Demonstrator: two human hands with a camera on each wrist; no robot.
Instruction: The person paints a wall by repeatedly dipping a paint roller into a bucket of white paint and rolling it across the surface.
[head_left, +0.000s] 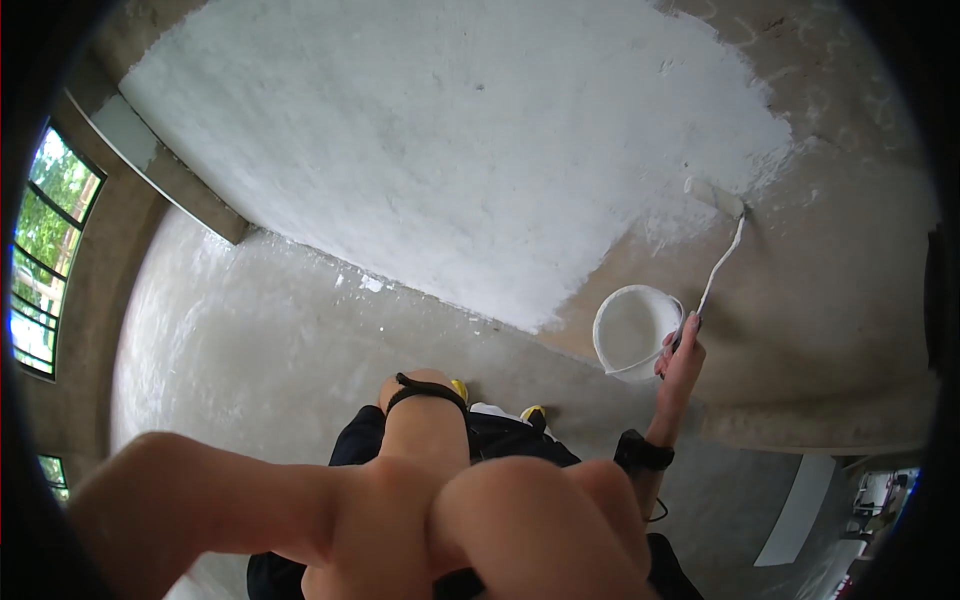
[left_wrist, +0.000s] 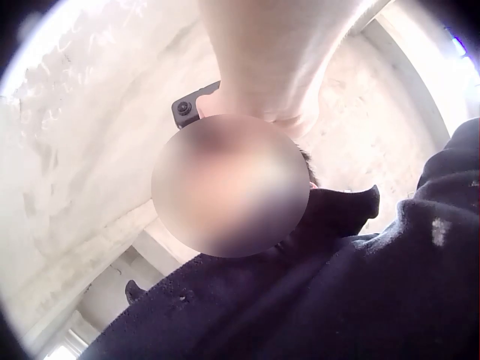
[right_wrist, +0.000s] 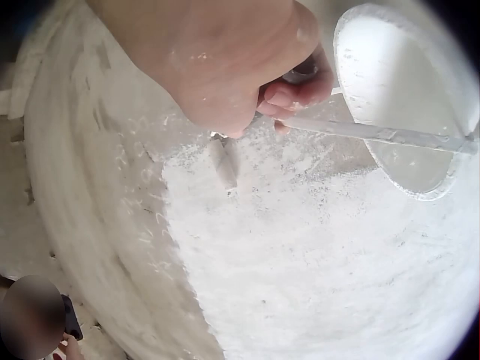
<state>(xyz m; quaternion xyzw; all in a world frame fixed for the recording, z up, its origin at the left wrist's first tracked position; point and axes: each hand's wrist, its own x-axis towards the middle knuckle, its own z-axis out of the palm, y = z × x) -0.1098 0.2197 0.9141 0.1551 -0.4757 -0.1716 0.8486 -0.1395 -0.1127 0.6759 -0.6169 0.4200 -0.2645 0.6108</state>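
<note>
My right hand (head_left: 682,362) grips the handle of a paint roller (head_left: 714,196), whose white-smeared rod reaches up to the wall. The roller's sleeve overlaps the ragged edge of the white paint. Close beside that hand hangs a white bucket (head_left: 598,335); its bail (right_wrist: 390,136) runs into the curled fingers in the right wrist view, with pale liquid inside. Large and near the lens, my left hand (head_left: 400,510) is raised with bent fingers. In the left wrist view it holds the black head camera (left_wrist: 184,109), its fingertips mostly hidden.
White paint (head_left: 450,130) covers much of the wall, with bare brown-grey plaster (head_left: 840,270) to its right. Paint drips (head_left: 370,283) spot the concrete floor (head_left: 300,330). A window (head_left: 50,240) is at the left. Another person (right_wrist: 64,349) is at the lower left of the right wrist view.
</note>
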